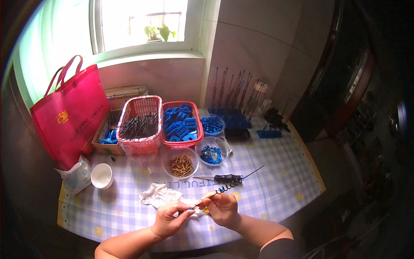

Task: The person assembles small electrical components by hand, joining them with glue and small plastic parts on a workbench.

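Observation:
Between my two hands, over the near part of the table, is a thin black wire rod [230, 186] with a spiral coil along its middle and a straight far end pointing up to the right. My left hand [173, 219] pinches the near end, where a small blue piece shows at the fingertips. The fingers of my right hand [221, 209] are closed round the rod just below the coil. A bit of blue also shows on the coil. Just beyond my hands lie a crumpled white cloth [158, 195] and a black-handled screwdriver [227, 178].
Clear tubs hold brown plugs [181, 166] and small blue parts [211, 155]. Behind them are a red basket [201, 136] of blue brackets and a pink basket [140, 144] of black wires. Coiled rods [235, 88] stand at the back. A white cup [102, 176] and pink bag [71, 112] are left.

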Available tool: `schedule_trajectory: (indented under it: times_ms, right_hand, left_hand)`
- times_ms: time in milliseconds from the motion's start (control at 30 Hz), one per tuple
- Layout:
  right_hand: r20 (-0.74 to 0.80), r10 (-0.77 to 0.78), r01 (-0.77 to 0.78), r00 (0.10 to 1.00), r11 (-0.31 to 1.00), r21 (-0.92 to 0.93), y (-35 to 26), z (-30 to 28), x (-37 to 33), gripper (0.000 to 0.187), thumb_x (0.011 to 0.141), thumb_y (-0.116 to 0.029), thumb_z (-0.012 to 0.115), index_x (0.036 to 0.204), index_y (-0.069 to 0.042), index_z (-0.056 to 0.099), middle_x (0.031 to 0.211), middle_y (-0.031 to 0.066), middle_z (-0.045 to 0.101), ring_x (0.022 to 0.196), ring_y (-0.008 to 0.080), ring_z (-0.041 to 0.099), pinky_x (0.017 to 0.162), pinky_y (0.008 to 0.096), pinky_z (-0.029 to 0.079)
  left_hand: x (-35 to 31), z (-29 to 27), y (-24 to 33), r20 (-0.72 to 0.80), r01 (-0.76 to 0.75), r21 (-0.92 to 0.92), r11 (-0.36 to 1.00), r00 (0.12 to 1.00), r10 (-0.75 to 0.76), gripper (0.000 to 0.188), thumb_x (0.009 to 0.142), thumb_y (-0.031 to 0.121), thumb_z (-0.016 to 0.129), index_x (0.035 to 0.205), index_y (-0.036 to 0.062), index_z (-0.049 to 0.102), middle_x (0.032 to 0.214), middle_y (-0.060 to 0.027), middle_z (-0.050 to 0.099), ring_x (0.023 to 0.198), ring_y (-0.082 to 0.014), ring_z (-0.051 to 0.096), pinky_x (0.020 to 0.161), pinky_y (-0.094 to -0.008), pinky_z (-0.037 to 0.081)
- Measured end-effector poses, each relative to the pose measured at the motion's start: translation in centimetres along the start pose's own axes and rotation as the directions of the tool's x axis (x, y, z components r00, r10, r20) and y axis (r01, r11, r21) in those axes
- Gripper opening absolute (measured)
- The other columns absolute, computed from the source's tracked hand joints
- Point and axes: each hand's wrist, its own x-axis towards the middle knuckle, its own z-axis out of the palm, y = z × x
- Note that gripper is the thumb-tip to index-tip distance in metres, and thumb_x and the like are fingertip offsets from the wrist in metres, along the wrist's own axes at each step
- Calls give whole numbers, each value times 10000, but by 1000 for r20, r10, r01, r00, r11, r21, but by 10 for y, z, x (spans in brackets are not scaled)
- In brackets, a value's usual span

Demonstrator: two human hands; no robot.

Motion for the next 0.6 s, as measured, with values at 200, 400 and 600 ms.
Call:
schedule_trajectory:
  times_ms: [200,400,600]
  right_hand:
    - [-20,-1,2,1000,998,66,0,1,-1,76,904,-29,606,882,32,646,748,96,686,692,140,679,627,268,544]
    - [19,17,-16,1000,999,-43,-1,-1,-1,67,895,-37,618,885,23,647,741,105,686,676,157,683,608,278,539]
    - [-21,-12,12,1000,999,32,4,0,-2,65,896,-41,615,882,18,639,734,102,686,661,164,684,593,284,534]
  left_hand:
    - [0,0,1,3,4,18,1000,1000,-4,58,809,8,707,860,2,679,808,-102,682,716,-143,635,646,-261,485]
    - [-2,1,-4,3,28,16,999,1000,-28,69,807,8,707,872,2,683,807,-99,683,721,-144,638,653,-260,488]
    - [-1,1,-1,5,7,13,1000,1000,-7,68,810,1,702,875,-1,683,809,-103,686,727,-148,644,657,-258,490]
